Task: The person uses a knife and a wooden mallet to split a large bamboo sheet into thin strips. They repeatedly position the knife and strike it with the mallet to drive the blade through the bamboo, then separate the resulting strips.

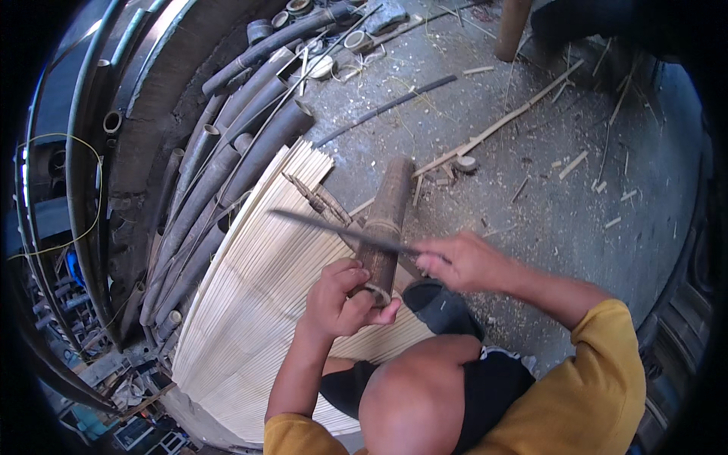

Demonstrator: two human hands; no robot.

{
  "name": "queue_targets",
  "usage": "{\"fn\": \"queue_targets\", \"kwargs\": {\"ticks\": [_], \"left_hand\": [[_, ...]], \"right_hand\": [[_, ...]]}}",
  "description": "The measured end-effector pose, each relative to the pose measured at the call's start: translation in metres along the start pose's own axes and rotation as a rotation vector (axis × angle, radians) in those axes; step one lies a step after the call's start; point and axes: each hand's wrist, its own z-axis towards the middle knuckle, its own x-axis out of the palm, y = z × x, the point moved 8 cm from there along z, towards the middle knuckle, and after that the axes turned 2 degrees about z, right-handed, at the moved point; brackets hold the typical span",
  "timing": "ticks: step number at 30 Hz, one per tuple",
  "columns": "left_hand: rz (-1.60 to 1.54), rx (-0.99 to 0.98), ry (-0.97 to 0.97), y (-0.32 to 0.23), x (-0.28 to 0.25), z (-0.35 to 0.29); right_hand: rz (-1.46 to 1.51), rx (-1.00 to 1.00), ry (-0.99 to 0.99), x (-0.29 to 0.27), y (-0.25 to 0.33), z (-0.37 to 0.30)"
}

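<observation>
A bare knee is seen nearest, flanked by black shorts and mustard-yellow sleeves. Just beyond it, the lower end of a brown bamboo tube is gripped by the left hand, with the fingers and thumb closed about the rim. The tube is pointed away from the body, in the middle of the view. The near end of a long, dark blade is gripped in the closed right hand; the blade is laid across the tube from right to left, though whether the two touch cannot be told. A dark shoe is seen below the right hand. To the left, a broad spread of pale slats is partly covered by the left forearm. Farther left, dark bamboo poles are piled lengthwise. Beyond the tube, the grey floor is littered with chips, and a long pale strip is stretched toward a wooden post.
</observation>
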Motion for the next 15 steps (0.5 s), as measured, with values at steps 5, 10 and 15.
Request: {"fn": "queue_targets", "kwargs": {"ticks": [5,10,15], "left_hand": [[-0.075,0.112,0.014,-0.003,-0.001,0.017],[-0.058,0.164,0.147,-0.005,0.006,0.002],[0.021,0.179,0.188,-0.009,0.007,0.009]], "right_hand": [[-0.066,-0.089,-0.074,-0.017,-0.002,0.001],[-0.120,0.077,-0.021,-0.030,-0.014,0.012],[-0.099,0.070,0.054,-0.022,-0.013,0.010]]}}
